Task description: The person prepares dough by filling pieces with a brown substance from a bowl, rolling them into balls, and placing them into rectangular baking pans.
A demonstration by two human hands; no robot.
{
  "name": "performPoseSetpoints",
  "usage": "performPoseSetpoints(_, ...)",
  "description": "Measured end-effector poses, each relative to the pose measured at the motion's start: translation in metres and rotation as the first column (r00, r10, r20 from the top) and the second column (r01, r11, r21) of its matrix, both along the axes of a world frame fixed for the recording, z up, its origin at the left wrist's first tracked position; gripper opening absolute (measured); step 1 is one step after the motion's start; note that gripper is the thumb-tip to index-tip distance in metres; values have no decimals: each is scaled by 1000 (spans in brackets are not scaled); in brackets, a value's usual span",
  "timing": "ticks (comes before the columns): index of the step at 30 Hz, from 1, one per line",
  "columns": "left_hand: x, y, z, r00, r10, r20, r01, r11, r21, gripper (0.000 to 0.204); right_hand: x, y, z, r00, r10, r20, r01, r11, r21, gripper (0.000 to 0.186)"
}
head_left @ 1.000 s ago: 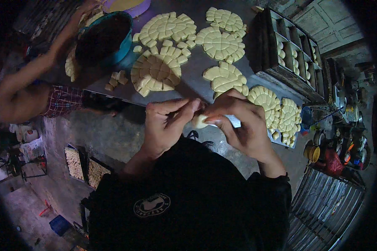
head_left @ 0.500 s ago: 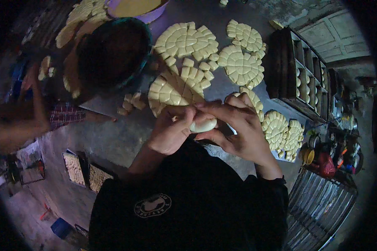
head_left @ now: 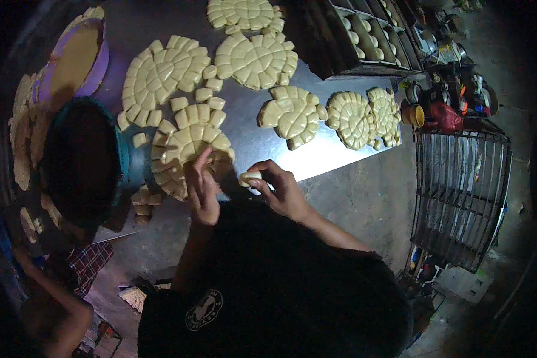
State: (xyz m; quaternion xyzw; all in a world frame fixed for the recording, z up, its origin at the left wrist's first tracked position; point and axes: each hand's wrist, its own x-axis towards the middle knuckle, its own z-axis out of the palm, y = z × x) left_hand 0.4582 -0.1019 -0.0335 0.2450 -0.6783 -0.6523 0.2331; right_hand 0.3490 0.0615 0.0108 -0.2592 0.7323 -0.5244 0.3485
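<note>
A small pale dough ball (head_left: 248,177) is pinched between the thumb and fingers of my right hand (head_left: 285,194), near the table's front edge. My left hand (head_left: 205,190) is apart from it, fingers stretched out and nothing seen in them, over the right edge of the nearest cut dough slab (head_left: 188,143). More slabs scored into blocks lie beyond: a large one (head_left: 161,77) at the far left, another (head_left: 256,59) behind, and a smaller one (head_left: 291,116) to the right. Loose dough pieces (head_left: 204,94) sit between them. My left palm is partly turned from view.
A dark basin with a teal rim (head_left: 124,149) and a purple basin (head_left: 101,62) of tan filling stand on the left of the metal table (head_left: 334,149). A rack (head_left: 370,36) with white dough balls stands far right. A co-worker's arm (head_left: 62,301) shows lower left.
My hands were together around the dough ball; now they are apart, with the ball in my right hand and the left opened out. The view has swung right.
</note>
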Motion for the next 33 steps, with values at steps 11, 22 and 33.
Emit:
performPoseSetpoints(11,-27,77,35,970,38,241,64,914,-400,24,-218,114,-110,491,131,-861,103,973,207,39)
performPoseSetpoints(22,-10,150,47,943,145,300,-46,947,-317,21,-197,119,15,778,-164,-607,-82,931,-357,26)
performPoseSetpoints(33,20,75,133,759,-173,-628,-491,481,-726,61,-4,-8,88,785,531,320,-296,774,-559,46)
